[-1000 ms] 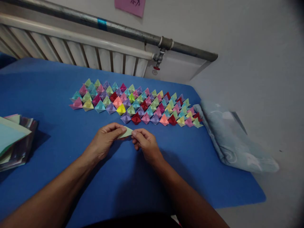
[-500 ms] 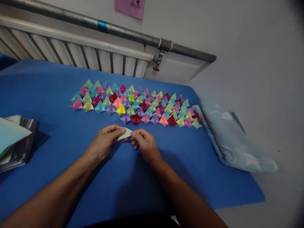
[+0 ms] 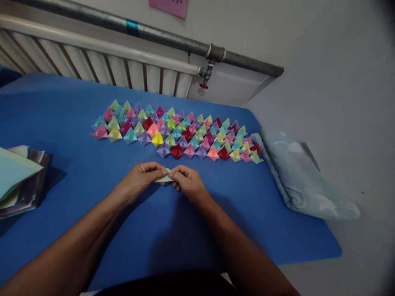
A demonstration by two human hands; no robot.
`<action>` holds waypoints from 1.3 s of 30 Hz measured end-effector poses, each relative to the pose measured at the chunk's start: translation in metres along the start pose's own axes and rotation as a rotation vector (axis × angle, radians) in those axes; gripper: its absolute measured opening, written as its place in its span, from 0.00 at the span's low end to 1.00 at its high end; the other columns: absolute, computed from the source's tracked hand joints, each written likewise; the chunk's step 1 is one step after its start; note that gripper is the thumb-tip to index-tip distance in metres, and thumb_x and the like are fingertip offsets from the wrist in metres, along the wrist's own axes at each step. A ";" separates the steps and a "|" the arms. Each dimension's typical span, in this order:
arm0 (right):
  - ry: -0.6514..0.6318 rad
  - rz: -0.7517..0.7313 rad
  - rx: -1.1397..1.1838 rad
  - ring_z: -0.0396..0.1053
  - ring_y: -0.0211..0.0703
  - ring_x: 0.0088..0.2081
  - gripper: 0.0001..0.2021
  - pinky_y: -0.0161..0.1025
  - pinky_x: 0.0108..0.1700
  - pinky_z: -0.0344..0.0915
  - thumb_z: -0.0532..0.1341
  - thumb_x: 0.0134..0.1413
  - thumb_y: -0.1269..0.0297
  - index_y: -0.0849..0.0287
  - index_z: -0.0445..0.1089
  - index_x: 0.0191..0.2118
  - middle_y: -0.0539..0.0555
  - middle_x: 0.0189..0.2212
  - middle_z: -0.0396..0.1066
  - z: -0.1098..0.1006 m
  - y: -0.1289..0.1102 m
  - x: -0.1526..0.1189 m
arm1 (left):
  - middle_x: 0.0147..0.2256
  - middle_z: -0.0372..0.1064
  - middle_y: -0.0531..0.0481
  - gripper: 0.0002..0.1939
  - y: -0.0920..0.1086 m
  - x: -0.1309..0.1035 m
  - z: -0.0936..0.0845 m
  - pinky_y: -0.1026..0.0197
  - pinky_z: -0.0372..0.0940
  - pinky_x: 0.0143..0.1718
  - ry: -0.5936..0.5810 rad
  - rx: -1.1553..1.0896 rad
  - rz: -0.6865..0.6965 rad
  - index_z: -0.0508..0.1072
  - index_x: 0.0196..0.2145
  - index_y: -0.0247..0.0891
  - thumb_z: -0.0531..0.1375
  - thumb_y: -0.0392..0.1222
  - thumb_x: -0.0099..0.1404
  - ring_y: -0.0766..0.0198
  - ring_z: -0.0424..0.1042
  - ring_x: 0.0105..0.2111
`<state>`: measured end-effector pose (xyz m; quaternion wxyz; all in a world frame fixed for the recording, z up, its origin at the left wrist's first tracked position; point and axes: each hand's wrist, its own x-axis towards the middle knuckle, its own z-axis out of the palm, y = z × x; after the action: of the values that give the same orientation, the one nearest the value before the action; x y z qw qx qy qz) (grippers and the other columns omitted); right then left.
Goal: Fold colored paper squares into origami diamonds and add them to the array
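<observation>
The left hand (image 3: 143, 176) and right hand (image 3: 189, 183) are both pinching a folded pale-green paper (image 3: 163, 179) over the blue tabletop (image 3: 129, 234), near multicoloured paper boats (image 3: 177, 134).

Left hand (image 3: 138, 179) and right hand (image 3: 190, 183) are totally bare, same with the forearms (image 3: 98, 224). Some black clothing (image 3: 166, 285) at the bottom, too dark for details tbh.

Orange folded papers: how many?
2: one orange paper behind a bright yellow paper; another orange paper in the front row, between a purple paper and a red paper. Overlaps may hide more.
</observation>
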<state>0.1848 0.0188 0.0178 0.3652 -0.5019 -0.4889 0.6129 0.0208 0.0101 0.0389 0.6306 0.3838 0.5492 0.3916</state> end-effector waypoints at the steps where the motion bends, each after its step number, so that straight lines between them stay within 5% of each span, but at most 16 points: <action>1: 0.025 -0.007 0.018 0.58 0.31 0.18 0.08 0.31 0.22 0.54 0.63 0.45 0.59 0.57 0.69 0.24 0.42 0.15 0.63 0.000 0.000 0.000 | 0.23 0.72 0.50 0.12 0.001 0.000 -0.001 0.62 0.64 0.33 -0.012 0.001 -0.014 0.77 0.20 0.38 0.72 0.47 0.44 0.65 0.69 0.26; 14: 0.164 -0.060 0.102 0.56 0.31 0.18 0.10 0.32 0.22 0.53 0.63 0.43 0.55 0.56 0.67 0.24 0.42 0.15 0.61 0.002 0.001 0.001 | 0.18 0.68 0.52 0.16 0.003 -0.004 -0.001 0.62 0.61 0.28 -0.057 0.162 0.076 0.72 0.17 0.39 0.69 0.52 0.47 0.66 0.65 0.21; 22: 0.066 -0.052 0.064 0.55 0.30 0.17 0.09 0.31 0.21 0.52 0.63 0.43 0.57 0.57 0.67 0.24 0.41 0.14 0.61 -0.002 -0.002 -0.002 | 0.26 0.75 0.50 0.18 0.001 -0.002 -0.008 0.59 0.65 0.38 -0.205 0.110 -0.016 0.78 0.27 0.37 0.71 0.56 0.49 0.63 0.72 0.30; 27: -0.032 -0.040 0.008 0.57 0.30 0.18 0.08 0.31 0.23 0.54 0.62 0.47 0.59 0.57 0.68 0.24 0.42 0.15 0.62 0.000 -0.004 -0.005 | 0.24 0.72 0.51 0.17 0.000 -0.003 -0.005 0.59 0.66 0.38 -0.173 0.098 -0.019 0.77 0.22 0.37 0.72 0.54 0.47 0.63 0.72 0.28; 39: -0.012 0.002 0.033 0.60 0.31 0.20 0.10 0.31 0.22 0.55 0.63 0.45 0.58 0.57 0.67 0.23 0.44 0.19 0.65 -0.001 -0.003 -0.003 | 0.22 0.72 0.50 0.15 -0.003 0.000 -0.005 0.62 0.63 0.34 -0.074 0.007 0.045 0.74 0.19 0.37 0.71 0.49 0.46 0.66 0.69 0.25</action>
<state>0.1862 0.0169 0.0217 0.3701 -0.4926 -0.4803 0.6242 0.0156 0.0089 0.0360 0.6402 0.4126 0.5181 0.3893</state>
